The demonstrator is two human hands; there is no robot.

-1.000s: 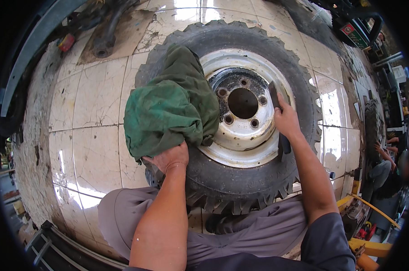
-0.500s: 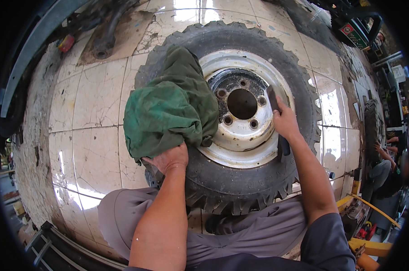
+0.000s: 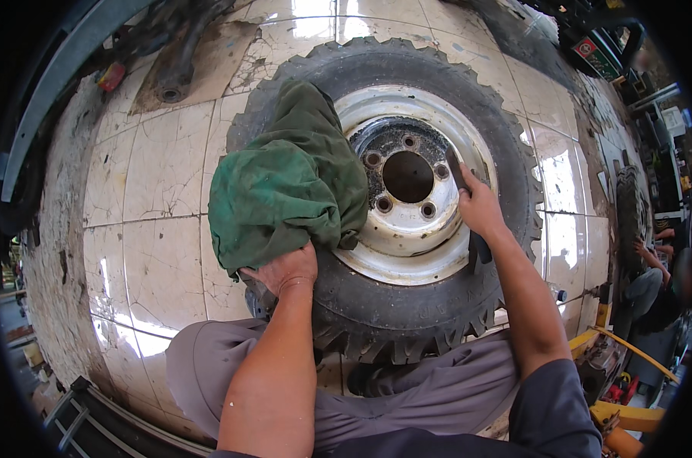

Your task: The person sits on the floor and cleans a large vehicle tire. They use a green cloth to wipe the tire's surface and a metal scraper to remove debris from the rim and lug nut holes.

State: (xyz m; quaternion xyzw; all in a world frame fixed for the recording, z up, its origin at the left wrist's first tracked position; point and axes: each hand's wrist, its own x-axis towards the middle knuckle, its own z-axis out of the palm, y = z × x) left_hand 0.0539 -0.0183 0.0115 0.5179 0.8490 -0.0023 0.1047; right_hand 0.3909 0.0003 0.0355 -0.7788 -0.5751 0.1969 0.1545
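Observation:
A large knobbly tyre [image 3: 407, 313] on a white, rust-marked wheel rim [image 3: 396, 269] lies flat on the floor in front of me. Across its left side is bunched a green cloth [image 3: 273, 183], dark green towards the far end. At the cloth's near edge my left hand [image 3: 286, 272] is closed on the fabric; its fingertips are partly hidden in the folds. My right hand [image 3: 480, 206] grips a long, dark, narrow tool [image 3: 456, 169] over the rim's right side. The tool's far end lies near the bolt holes; its exact kind is unclear.
My knees flank the tyre's near side. Dark metal parts [image 3: 174, 76] lie on a stained board at the far left. A yellow metal frame [image 3: 632, 418] stands at the right, with another tyre [image 3: 628, 206] and a person's arms [image 3: 655, 256] beyond it. Glossy, cracked tiles [image 3: 163, 175] surround the tyre.
My right hand has shifted slightly towards the wheel's centre with the dark tool. My left hand and the cloth stay almost where they were.

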